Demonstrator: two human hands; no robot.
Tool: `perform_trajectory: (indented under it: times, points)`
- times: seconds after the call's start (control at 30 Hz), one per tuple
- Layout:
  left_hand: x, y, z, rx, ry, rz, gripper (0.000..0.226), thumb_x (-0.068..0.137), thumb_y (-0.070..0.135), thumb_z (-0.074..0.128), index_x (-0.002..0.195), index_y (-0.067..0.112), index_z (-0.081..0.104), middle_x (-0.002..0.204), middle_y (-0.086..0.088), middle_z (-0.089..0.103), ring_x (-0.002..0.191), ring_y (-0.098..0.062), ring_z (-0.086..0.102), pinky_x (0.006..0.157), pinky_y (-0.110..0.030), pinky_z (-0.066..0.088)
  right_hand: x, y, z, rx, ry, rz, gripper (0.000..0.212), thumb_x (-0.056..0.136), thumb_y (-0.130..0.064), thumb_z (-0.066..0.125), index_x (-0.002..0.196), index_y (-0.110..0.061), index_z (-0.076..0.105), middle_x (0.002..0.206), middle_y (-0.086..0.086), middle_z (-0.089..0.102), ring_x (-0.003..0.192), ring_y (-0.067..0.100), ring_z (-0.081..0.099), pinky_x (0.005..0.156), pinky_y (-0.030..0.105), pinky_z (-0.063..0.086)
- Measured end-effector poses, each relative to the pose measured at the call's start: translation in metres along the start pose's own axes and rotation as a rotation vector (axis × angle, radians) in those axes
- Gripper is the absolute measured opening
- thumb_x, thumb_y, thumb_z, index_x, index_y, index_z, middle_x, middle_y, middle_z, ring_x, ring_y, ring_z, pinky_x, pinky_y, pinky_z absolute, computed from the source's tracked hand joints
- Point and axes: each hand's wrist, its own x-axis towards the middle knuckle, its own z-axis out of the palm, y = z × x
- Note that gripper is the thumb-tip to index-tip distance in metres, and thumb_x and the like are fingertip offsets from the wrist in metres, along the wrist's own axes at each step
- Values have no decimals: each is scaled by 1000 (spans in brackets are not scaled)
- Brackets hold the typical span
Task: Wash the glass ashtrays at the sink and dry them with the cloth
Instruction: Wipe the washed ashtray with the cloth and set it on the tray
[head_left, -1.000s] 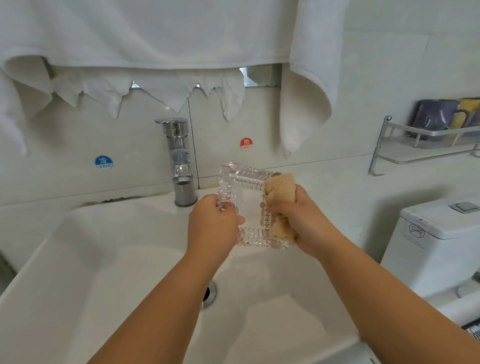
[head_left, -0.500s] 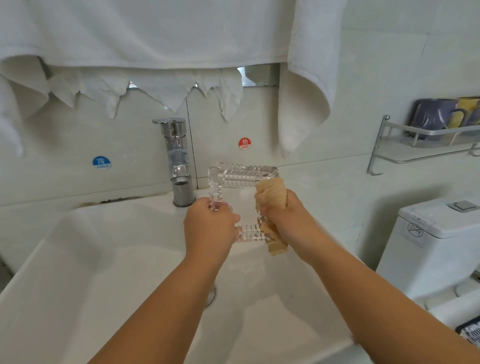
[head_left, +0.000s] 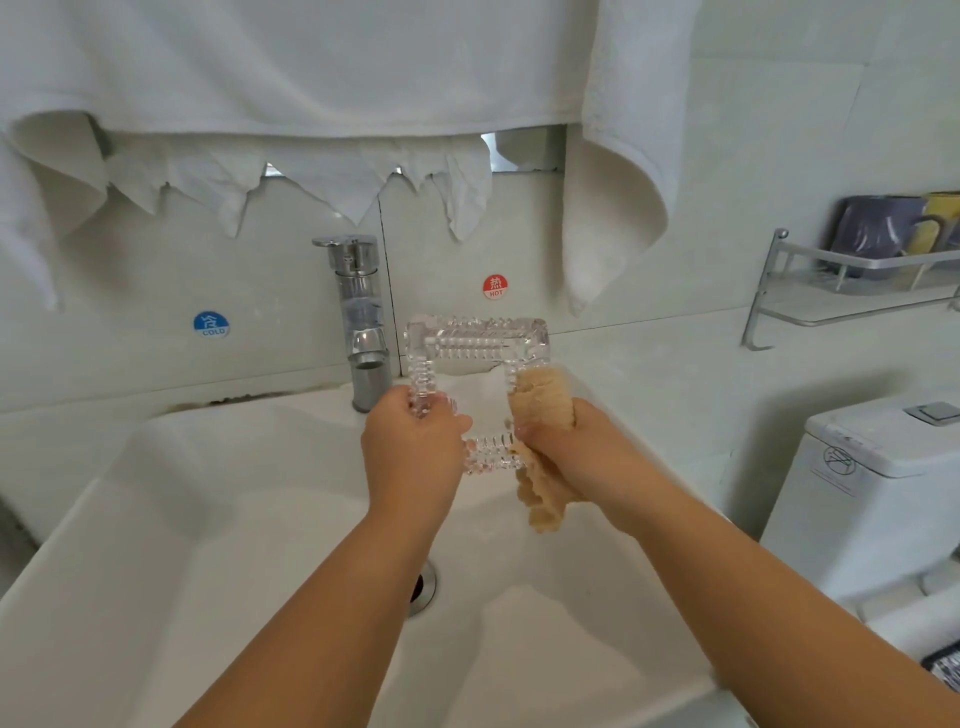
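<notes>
While the left hand (head_left: 415, 452) grips the glass ashtray (head_left: 475, 389) upright above the sink (head_left: 156, 519), the right hand (head_left: 566, 447) clutches the cloth (head_left: 543, 410) against its rim; best to turn the ashtray steadily, wiping every ridge.

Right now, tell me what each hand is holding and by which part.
The left hand grips the glass ashtray at its lower left corner. The right hand holds the tan cloth, bunched against the ashtray's right rim.
</notes>
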Motion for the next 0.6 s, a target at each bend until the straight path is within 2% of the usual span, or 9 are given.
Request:
perform_trajectory:
  times: [0.07, 0.13, 0.2, 0.27, 0.33, 0.43, 0.47, 0.53, 0.6]
  points:
    - [1, 0, 1, 19, -27, 11, 14, 98, 13, 51, 86, 13, 59, 86, -8, 70, 69, -15, 68, 45, -23, 50, 3, 3, -1, -175, 128, -5, 24, 88, -28, 58, 71, -12, 57, 66, 13, 66, 64, 31, 67, 63, 39, 54]
    - [2, -1, 3, 19, -61, 7, 12, 97, 15, 53, 90, 11, 61, 85, -9, 71, 67, -15, 67, 48, -27, 53, 1, 5, 0, -393, 285, -32, 34, 88, -44, 58, 71, -15, 54, 60, 0, 65, 59, 20, 65, 61, 33, 52]
    - [4, 0, 3, -11, -91, -25, 15, 95, 23, 58, 93, 9, 63, 80, -8, 72, 67, -19, 67, 55, -33, 56, -1, 3, 2, -432, 337, -70, 39, 90, -52, 52, 77, -15, 55, 60, -4, 63, 57, 17, 63, 59, 31, 50]
    - [5, 0, 3, -42, -120, -77, 29, 92, 38, 61, 90, 9, 63, 76, -7, 72, 66, -24, 67, 59, -36, 58, -3, 2, 3, -420, 374, -117, 40, 92, -54, 47, 93, -14, 50, 72, -1, 63, 69, 22, 63, 65, 37, 51]
    - [3, 2, 3, -65, -139, -143, 42, 90, 50, 57, 85, 9, 63, 75, -9, 72, 63, -26, 66, 60, -36, 58, -5, -1, 3, -327, 436, -193, 34, 94, -48, 43, 104, -16, 37, 78, 2, 62, 70, 24, 61, 63, 41, 50]
    - [0, 2, 5, -63, -160, -186, 49, 93, 54, 48, 84, 8, 62, 74, -10, 72, 63, -27, 65, 58, -35, 58, -12, -6, 5, -217, 529, -358, 15, 92, -34, 42, 101, -31, 30, 88, -9, 58, 71, 17, 60, 56, 32, 44]
    - [-1, 3, 5, -61, -171, -191, 49, 94, 54, 46, 85, 8, 62, 74, -10, 72, 65, -28, 66, 58, -35, 58, -12, -6, 5, -234, 547, -410, 19, 91, -29, 45, 101, -34, 29, 92, -12, 57, 73, 15, 60, 55, 29, 40]
    - [-1, 4, 6, -73, -187, -205, 49, 96, 53, 43, 86, 9, 61, 75, -9, 71, 67, -27, 67, 58, -34, 58, -11, -2, 4, -345, 558, -484, 34, 87, -19, 52, 111, -30, 31, 98, -7, 58, 77, 17, 59, 56, 28, 38]
    - [0, 4, 5, -90, -189, -218, 49, 97, 53, 42, 86, 9, 60, 74, -9, 71, 68, -26, 67, 59, -34, 59, -10, -1, 6, -446, 571, -612, 39, 82, -11, 59, 115, -22, 41, 104, -3, 62, 92, 22, 59, 71, 28, 43]
